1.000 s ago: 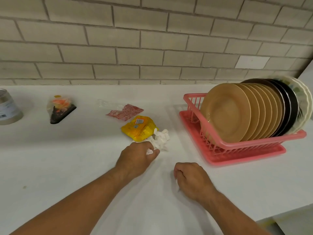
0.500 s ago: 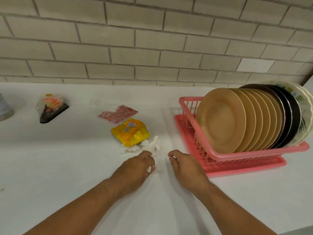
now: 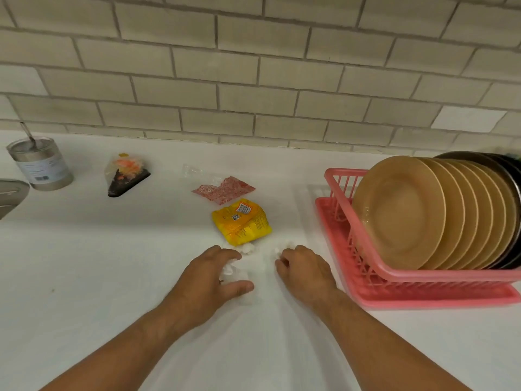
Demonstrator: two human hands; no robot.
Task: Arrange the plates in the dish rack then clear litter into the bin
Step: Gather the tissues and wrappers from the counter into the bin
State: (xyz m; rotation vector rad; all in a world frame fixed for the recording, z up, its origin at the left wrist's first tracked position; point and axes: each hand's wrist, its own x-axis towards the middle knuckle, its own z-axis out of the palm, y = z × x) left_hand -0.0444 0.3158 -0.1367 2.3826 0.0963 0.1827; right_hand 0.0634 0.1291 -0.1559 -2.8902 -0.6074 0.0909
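Left hand: your left hand (image 3: 208,277) lies knuckles-up on the white counter (image 3: 84,277). Its fingers curl over a crumpled tissue (image 3: 232,273) and the thumb stretches out on the near side. The white wad shows between fingers and thumb.
Right hand: your right hand (image 3: 306,270) rests knuckles-up just beside the left, fingers curled under. A tissue scrap (image 3: 280,250) sits right at the fingertips. Pinched or only touched, this view does not settle.
Loose bit: one more white bit (image 3: 248,247) lies beyond the gap between your hands, against the near edge of the yellow wrapper.
Yellow wrapper: the yellow wrapper (image 3: 242,221) is crumpled, printed label facing up, just beyond your fingertips.
Red wrapper: the red wrapper (image 3: 225,189) lies flat behind the yellow one, near it, with a piece of clear plastic (image 3: 193,170) at its far left corner.
Triangular packet: the triangular packet (image 3: 127,176) sits farther left, with clear film, a dark base and orange contents, well apart from both hands.
Plates: a row of tan plates (image 3: 400,213) stands on edge in the rack, leaning back. Dark plates (image 3: 504,167) stand behind them at the far end.
Dish rack: the pink dish rack (image 3: 423,277) sits on a matching tray on the counter, right of your right hand, near but apart.
Tin can: an open tin can (image 3: 42,165) stands far left by the wall, a thin metal stem sticking out. A metal lid (image 3: 11,190) lies beside it at the frame edge.
Backdrop: a pale tiled wall (image 3: 253,80) in a brick pattern.
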